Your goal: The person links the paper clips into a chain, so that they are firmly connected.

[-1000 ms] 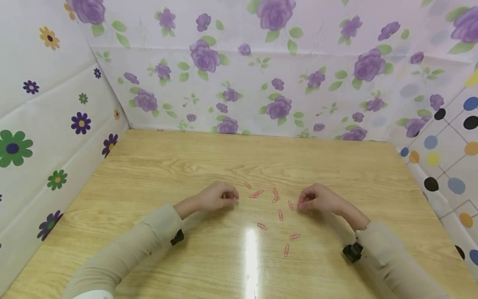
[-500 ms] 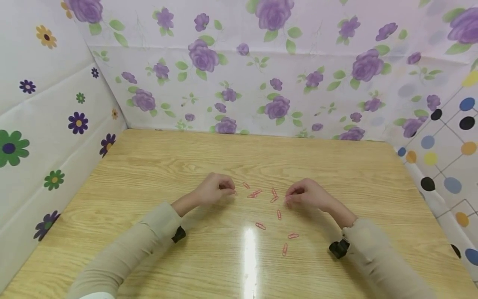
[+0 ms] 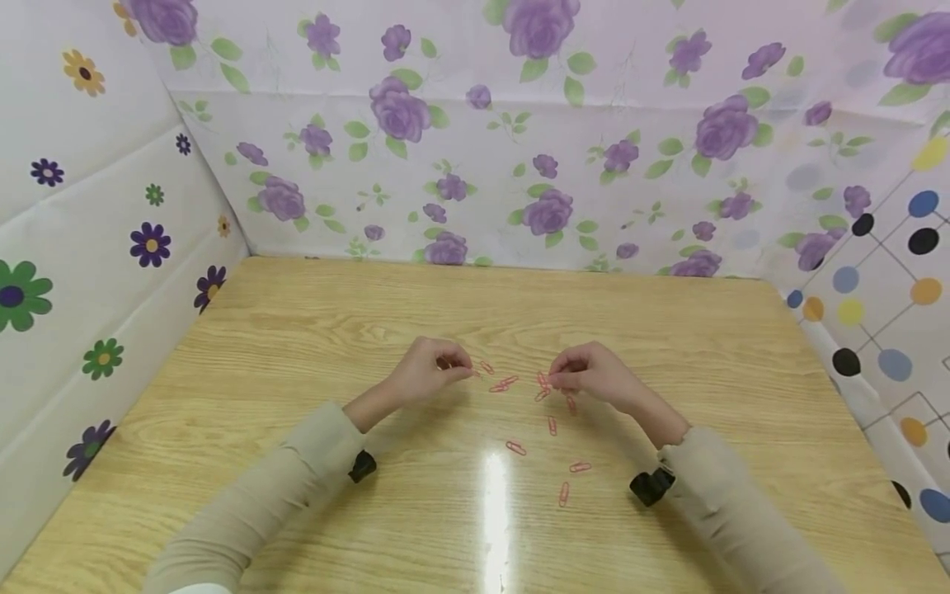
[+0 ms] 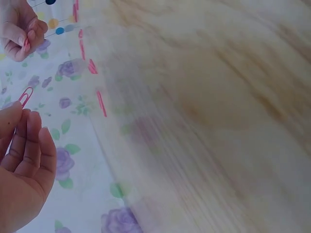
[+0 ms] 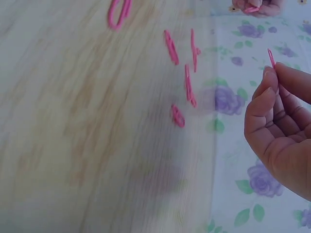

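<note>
Between thumb and forefinger my left hand [image 3: 429,373] pinches a pink paper clip [image 4: 27,96], whose looped end sticks out past the fingertips. Another pink paper clip [image 5: 271,58] is pinched in my right hand [image 3: 596,378], held up above the table. The two hands face each other with a gap between them. Pink clips lie scattered between and below them: one crossed pair [image 3: 504,384] near the left hand, a single clip [image 3: 486,367] behind it, and a clip [image 3: 571,406] just under the right hand. The right fingertips partly cover more clips [image 3: 543,395].
Nearer the body lie loose clips, among them one clip [image 3: 515,448] at centre and another clip [image 3: 564,494] further right. The wooden table [image 3: 334,313] meets a flowered cloth wall [image 3: 475,214] at the back. Patterned cloths stand at both sides.
My right hand has moved left and slightly away from the body, over the clips. My left hand has shifted a little away too. The clips on the table lie as before.
</note>
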A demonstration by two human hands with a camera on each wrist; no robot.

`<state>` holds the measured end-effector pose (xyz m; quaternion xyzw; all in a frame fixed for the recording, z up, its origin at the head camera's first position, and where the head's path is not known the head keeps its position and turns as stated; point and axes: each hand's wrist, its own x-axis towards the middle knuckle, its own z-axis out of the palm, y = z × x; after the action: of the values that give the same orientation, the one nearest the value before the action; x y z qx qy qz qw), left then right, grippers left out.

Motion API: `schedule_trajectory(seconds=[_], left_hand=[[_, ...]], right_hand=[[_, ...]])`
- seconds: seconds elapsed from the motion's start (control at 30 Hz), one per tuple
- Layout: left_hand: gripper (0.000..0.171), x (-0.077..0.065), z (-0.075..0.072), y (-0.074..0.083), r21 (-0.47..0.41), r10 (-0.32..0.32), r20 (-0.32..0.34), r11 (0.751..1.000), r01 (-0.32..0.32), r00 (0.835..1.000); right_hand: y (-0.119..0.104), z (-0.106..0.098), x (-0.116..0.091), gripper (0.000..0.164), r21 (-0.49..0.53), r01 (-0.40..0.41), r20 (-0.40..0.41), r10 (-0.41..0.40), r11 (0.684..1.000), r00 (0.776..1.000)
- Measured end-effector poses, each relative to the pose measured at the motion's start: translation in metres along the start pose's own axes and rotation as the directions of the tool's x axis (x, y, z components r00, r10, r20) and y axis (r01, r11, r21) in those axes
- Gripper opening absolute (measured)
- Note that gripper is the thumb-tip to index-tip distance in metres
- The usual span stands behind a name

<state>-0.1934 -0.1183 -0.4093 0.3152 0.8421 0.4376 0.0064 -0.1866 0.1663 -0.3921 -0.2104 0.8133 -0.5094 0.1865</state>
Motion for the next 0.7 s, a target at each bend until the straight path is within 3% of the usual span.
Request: schedule_trajectory(seconds=[0.2, 0.7], left_hand=[[0.006, 0.003, 0.003, 0.007, -0.007, 0.017, -0.026, 1.0, -0.017, 1.0], [0.004, 0.009, 0.012, 0.015, -0.056, 0.043, -0.055, 0.997, -0.046, 0.998]], right_hand=[[0.007, 0.008, 0.011, 0.017, 0.016, 0.012, -0.042, -0.012, 1.0, 0.999], [-0.008, 0.019, 0.02, 0.015, 0.103, 0.073, -0.097, -0.063, 0.992, 0.993]])
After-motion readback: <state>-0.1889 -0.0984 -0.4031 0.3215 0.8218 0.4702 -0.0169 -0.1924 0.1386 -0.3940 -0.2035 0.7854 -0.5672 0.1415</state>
